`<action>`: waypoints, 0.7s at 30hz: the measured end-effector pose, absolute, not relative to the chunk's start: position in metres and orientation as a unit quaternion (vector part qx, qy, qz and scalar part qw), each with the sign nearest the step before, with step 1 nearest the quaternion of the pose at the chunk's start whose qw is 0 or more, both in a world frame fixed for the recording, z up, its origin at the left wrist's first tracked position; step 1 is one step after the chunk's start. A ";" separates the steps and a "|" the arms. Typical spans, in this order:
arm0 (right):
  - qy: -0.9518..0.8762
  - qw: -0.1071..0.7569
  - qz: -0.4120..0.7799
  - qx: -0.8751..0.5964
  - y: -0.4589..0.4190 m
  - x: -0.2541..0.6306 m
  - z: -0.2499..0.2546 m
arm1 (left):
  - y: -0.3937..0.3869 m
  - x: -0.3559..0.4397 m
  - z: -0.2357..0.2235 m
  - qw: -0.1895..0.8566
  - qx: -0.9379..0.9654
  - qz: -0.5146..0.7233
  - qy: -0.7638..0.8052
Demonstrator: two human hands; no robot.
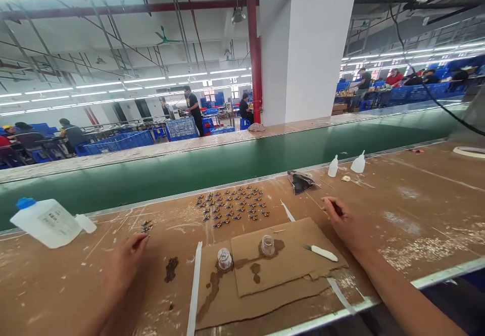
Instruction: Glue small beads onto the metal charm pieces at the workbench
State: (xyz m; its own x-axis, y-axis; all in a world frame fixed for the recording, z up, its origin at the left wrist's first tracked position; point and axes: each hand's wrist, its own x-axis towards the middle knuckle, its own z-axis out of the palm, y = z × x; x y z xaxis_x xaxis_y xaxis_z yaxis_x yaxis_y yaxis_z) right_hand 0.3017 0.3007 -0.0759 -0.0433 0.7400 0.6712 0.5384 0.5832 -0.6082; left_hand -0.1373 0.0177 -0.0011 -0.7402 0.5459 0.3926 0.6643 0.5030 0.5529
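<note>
My left hand is at the left with its fingers curled together, just below a few small blue-and-gold pieces. Whatever its fingertips may hold is too small to make out. My right hand is beyond the right edge of the cardboard, thumb and fingers closed; I cannot tell what is between them. Many more blue-and-gold pieces lie in rows beyond the cardboard. On the cardboard are two small clear cups, wet brown stains and a white-handled knife or brush.
A white bottle with a blue cap lies tilted at the left. Two small squeeze bottles and a dark cloth are at the far right side. A green conveyor belt runs behind the table. People work in the background.
</note>
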 end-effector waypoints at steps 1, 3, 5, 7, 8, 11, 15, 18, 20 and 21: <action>-0.718 0.526 0.094 -0.447 0.300 0.302 -0.075 | 0.019 -0.130 0.004 0.055 -0.326 -0.393 -0.858; -0.721 0.521 0.091 -0.448 0.299 0.303 -0.074 | 0.022 -0.110 0.018 0.004 -0.299 -0.467 -0.832; -0.725 0.515 0.090 -0.448 0.298 0.303 -0.073 | 0.026 -0.085 0.033 -0.031 -0.311 -0.514 -0.799; -0.728 0.511 0.092 -0.447 0.298 0.303 -0.073 | 0.030 -0.056 0.046 -0.068 -0.345 -0.522 -0.777; -0.729 0.509 0.094 -0.447 0.299 0.303 -0.074 | 0.033 -0.042 0.051 -0.085 -0.364 -0.522 -0.766; -0.731 0.506 0.094 -0.447 0.302 0.303 -0.076 | 0.043 -0.004 0.059 -0.143 -0.424 -0.508 -0.736; -0.741 0.498 0.089 -0.442 0.305 0.304 -0.077 | 0.062 0.029 0.053 -0.244 -0.493 -0.461 -0.696; -0.752 0.488 0.086 -0.436 0.305 0.303 -0.075 | 0.082 0.041 0.042 -0.286 -0.541 -0.400 -0.682; -0.757 0.481 0.084 -0.434 0.305 0.303 -0.075 | 0.095 0.047 0.036 -0.274 -0.579 -0.358 -0.679; -0.758 0.479 0.084 -0.435 0.305 0.303 -0.075 | 0.100 0.049 0.034 -0.255 -0.600 -0.332 -0.681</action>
State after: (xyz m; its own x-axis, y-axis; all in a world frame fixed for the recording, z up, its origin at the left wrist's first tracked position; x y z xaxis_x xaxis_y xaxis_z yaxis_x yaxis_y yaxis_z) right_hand 0.3027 0.3048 -0.0748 -0.1637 0.7392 0.6533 0.5791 0.6081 -0.5430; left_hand 0.0491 0.1004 0.0335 -0.1494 0.9874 0.0515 0.6486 0.0586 0.7588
